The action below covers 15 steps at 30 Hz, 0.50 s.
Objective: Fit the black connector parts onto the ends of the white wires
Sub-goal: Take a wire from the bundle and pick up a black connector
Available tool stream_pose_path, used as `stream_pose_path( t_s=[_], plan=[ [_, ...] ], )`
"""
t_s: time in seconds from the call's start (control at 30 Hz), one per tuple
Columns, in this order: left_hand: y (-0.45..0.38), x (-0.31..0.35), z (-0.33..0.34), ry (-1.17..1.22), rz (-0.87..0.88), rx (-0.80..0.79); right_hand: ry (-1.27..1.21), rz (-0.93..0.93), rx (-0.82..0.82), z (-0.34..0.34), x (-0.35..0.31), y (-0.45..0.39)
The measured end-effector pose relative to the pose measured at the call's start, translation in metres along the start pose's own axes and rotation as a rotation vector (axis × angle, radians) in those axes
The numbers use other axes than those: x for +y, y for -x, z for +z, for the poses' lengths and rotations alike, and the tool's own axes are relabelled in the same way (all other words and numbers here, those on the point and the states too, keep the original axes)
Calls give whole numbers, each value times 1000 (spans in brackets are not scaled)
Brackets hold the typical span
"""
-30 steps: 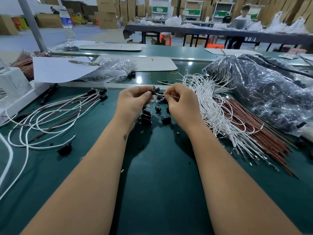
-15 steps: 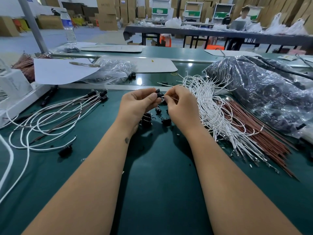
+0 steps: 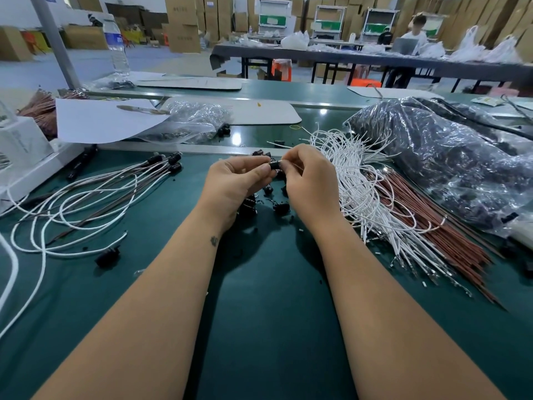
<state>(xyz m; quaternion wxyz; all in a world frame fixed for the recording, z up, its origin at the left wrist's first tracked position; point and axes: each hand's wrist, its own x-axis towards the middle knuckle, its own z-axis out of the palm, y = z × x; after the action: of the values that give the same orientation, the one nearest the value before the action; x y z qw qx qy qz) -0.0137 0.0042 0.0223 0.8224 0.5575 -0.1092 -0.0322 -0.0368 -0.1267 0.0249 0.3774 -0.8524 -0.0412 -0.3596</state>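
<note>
Hands [image 3: 239, 180] [image 3: 310, 183] now meet closer around the black connector [image 3: 275, 165].

green bench [image 3: 259, 327] carries white wires [image 3: 360, 192], brown wires [image 3: 438, 241], black connectors [image 3: 281, 207].

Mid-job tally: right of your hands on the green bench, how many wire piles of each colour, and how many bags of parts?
White wire pile: 1
Brown wire pile: 1
Plastic bag of black parts: 1
Total: 3
</note>
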Motion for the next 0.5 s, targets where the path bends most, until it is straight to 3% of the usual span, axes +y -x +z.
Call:
stream_pose_path(
  t_s=[0.5],
  plan=[
    [1, -4, -1, -122, 69, 15, 49, -23, -111, 3, 2, -2]
  ],
)
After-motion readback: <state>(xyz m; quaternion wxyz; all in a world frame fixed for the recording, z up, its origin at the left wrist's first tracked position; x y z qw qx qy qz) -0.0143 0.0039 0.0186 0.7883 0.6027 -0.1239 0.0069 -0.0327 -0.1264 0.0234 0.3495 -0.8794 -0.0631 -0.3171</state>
